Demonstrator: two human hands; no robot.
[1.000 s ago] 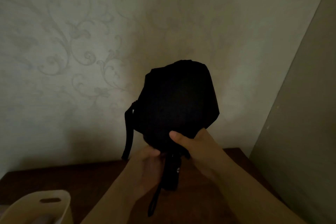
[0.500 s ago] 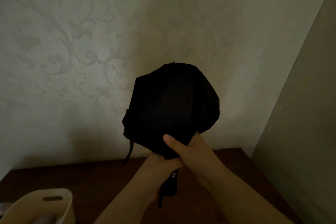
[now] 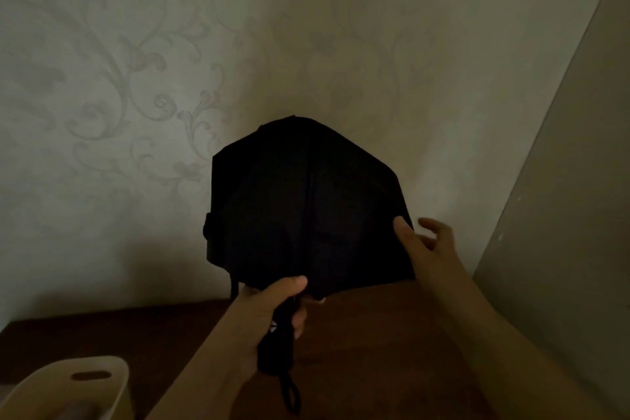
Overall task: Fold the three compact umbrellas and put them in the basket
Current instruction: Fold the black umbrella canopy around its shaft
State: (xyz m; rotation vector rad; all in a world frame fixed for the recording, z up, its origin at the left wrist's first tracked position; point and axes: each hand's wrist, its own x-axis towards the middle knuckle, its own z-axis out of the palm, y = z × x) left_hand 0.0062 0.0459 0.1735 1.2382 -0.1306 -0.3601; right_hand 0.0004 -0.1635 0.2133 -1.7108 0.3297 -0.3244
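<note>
Left hand (image 3: 269,317) clenched round umbrella (image 3: 306,201) handle; right hand (image 3: 426,249) pinches canopy edge, probably thumb-led. Fabric floppy, ribs stiff: gather at rib tips.

The room is dim. A pale wall (image 3: 136,78) with a faint scrolling floral pattern fills most of the view. At the right a plain, flat panel (image 3: 562,215), perhaps a door or cabinet side, meets it at an angle. Below runs a dark brown wooden surface (image 3: 392,351).
</note>
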